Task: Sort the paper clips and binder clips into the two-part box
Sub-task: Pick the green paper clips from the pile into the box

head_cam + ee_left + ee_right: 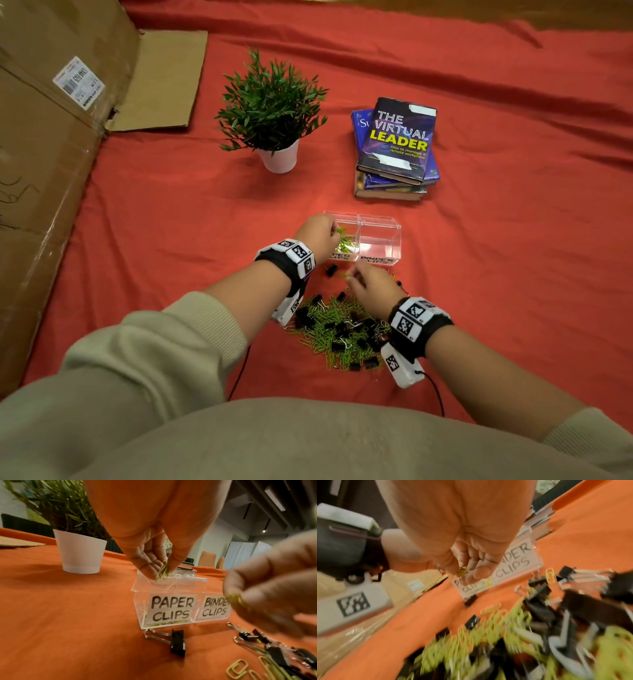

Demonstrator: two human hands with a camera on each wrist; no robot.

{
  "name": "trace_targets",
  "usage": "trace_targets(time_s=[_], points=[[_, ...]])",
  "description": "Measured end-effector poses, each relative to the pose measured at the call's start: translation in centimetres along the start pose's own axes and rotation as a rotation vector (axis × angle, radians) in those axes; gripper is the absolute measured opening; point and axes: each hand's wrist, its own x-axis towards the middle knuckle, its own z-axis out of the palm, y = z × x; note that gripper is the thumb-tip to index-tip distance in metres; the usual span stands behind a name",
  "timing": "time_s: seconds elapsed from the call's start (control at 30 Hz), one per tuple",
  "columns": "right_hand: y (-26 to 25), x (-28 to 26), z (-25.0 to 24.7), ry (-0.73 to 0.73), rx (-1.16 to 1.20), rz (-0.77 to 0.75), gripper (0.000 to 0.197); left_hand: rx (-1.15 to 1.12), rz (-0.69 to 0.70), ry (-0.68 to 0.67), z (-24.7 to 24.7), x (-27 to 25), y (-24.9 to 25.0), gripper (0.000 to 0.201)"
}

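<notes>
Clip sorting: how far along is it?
Barely started. Some green paper clips lie in the PAPER CLIPS compartment; the BINDER CLIPS compartment looks empty. The left hand pinches paper clips over the box, and the right hand pinches another. A big mixed pile remains on the cloth.

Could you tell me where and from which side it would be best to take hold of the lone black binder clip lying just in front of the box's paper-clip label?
Probably by its black body. The binder clip lies flat on the cloth, apart from the pile, its wire handles folded out to the left. Come from above and pinch the body across its two long sides; the thin, low handles look harder to catch.
</notes>
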Motion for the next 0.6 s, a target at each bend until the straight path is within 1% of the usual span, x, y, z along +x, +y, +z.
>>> trace_targets(time_s=[0.1,0.17,0.23,0.3,0.4,0.47,0.53,0.6], points=[[-0.5,2.1,-2.9,0.156,0.038,0.026,0.008,0.145,0.041,-0.019,-0.3,1.6,0.8,0.015],[-1.0,3.0,-3.9,0.207,0.041,0.052,0.009,0.207,0.062,-0.052,-0.2,1.6,0.5,0.018],[-1.7,3.9,-4.4,0.199,0.0,0.064,0.007,0.241,0.079,-0.06,-0.1,1.2,-0.1,0.021],[-2.0,4.6,-4.5,0.183,-0.061,0.066,0.007,0.221,0.092,-0.041,0.3,0.6,-0.6,0.024],[-1.9,5.7,-4.5,0.172,-0.123,0.06,0.011,0.125,0.099,0.083,0.7,-0.9,-0.9,0.019],[-2.0,6.1,-4.5,0.15,-0.15,0.059,0.015,0.105,0.078,0.121,0.7,-2.1,-1.1,0.015],[-2.3,6.2,-4.2,0.136,-0.177,0.055,0.022,0.125,0.033,0.074,0.8,-3.4,-1.5,0.013],[-2.5,5.7,-3.8,0.15,-0.193,0.035,0.025,0.151,-0.007,0.011,1.1,-4.5,-2.3,0.013]])
